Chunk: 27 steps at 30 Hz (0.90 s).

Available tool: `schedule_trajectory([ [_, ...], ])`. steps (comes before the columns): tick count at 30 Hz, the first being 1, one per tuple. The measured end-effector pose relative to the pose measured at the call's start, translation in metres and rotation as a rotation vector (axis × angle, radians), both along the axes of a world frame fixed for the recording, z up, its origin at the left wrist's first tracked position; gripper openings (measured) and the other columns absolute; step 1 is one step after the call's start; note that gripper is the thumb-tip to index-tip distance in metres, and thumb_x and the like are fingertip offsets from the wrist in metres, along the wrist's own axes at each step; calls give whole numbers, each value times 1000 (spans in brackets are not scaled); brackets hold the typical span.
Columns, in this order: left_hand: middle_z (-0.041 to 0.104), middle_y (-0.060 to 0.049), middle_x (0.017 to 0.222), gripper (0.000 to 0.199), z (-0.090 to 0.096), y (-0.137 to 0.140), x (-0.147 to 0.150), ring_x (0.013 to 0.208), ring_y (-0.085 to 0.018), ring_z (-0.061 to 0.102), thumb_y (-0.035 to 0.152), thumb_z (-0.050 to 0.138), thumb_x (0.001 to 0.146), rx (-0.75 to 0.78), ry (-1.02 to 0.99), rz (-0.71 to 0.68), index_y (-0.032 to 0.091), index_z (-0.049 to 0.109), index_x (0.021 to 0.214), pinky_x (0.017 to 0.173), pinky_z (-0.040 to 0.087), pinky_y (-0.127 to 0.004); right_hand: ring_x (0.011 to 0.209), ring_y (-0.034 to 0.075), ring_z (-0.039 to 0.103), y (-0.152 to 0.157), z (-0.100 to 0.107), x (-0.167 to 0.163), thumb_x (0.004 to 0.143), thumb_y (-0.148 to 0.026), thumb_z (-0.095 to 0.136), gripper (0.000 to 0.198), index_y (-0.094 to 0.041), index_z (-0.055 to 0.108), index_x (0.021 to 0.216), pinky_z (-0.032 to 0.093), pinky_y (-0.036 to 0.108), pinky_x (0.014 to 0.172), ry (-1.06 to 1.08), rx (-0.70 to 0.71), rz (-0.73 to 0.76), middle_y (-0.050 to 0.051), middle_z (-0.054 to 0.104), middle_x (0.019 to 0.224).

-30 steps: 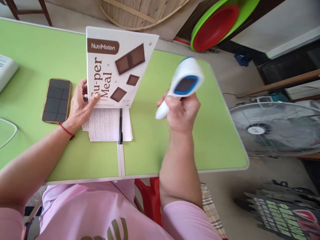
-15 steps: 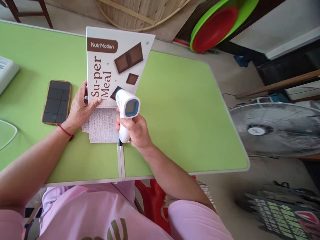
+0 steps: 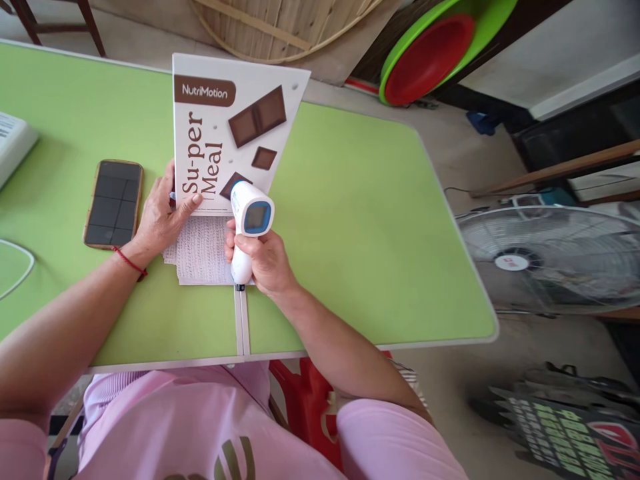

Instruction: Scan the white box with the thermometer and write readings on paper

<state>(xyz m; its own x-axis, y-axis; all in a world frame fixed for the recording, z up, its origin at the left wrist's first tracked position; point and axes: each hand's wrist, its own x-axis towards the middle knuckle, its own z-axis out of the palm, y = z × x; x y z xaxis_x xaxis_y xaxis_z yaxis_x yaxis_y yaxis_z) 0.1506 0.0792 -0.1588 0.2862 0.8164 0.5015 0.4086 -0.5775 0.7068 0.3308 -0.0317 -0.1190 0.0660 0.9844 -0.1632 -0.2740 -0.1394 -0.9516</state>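
Note:
My left hand [image 3: 163,210] grips the lower left edge of a white box [image 3: 250,80] printed "NutriMotion Su-per Meal" with chocolate pieces on it. The thumb lies on its front face; the other fingers are partly hidden along the side. The box stands tilted up over a sheet of handwritten paper [image 3: 203,257]. In my right hand [image 3: 270,260] is a white and blue infrared thermometer [image 3: 243,260], its handle wrapped by my fingers. Its small grey screen faces me, and its front end is close to the box's lower right part. Whether it touches the box I cannot tell.
A smartphone [image 3: 114,203] lies left of my left hand on the green table [image 3: 375,233]. A white device [image 3: 15,147] and a white cable [image 3: 30,267] are at the left edge. Beyond the table's right end stands a fan [image 3: 550,260]. Below the front edge is a red stool [image 3: 305,407].
My right hand has shifted slightly left with the thermometer, whose screen now sits a little further left. My left hand and the box have hardly moved.

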Motion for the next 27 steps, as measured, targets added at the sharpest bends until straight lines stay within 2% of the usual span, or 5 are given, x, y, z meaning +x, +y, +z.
schedule_trajectory([
  [7, 68, -14, 116, 68, 1, -1, 0, 97, -29, 63, 78, 47, 97, -33, -13, -27, 23, 60, 134, 76, 55, -41, 55, 11, 54, 0, -2, 0, 68, -48, 78, 39, -24, 61, 93, 47, 30, 56, 6, 10, 16, -7, 58, 66],
  [14, 66, -16, 114, 71, 2, -1, 1, 101, -32, 62, 81, 44, 95, -54, -17, -25, 22, 62, 128, 83, 55, -47, 56, 12, 56, 1, -5, -2, 68, -56, 82, 46, -24, 62, 96, 48, 32, 58, 32, 53, 33, -7, 59, 66],
  [21, 67, -15, 115, 66, 2, -2, 1, 99, -30, 62, 81, 46, 95, -41, -24, -15, 23, 62, 123, 79, 55, -44, 58, 12, 57, 1, -4, -3, 68, -58, 84, 51, -25, 61, 99, 48, 32, 60, 63, 38, 55, -7, 58, 68],
  [27, 67, -14, 120, 67, 0, 0, 0, 104, -32, 63, 81, 49, 94, -38, -30, -31, 25, 61, 130, 82, 57, -45, 57, 12, 55, 1, -2, -4, 63, -59, 87, 54, -24, 62, 97, 48, 32, 59, 68, -5, 35, -7, 58, 66],
])
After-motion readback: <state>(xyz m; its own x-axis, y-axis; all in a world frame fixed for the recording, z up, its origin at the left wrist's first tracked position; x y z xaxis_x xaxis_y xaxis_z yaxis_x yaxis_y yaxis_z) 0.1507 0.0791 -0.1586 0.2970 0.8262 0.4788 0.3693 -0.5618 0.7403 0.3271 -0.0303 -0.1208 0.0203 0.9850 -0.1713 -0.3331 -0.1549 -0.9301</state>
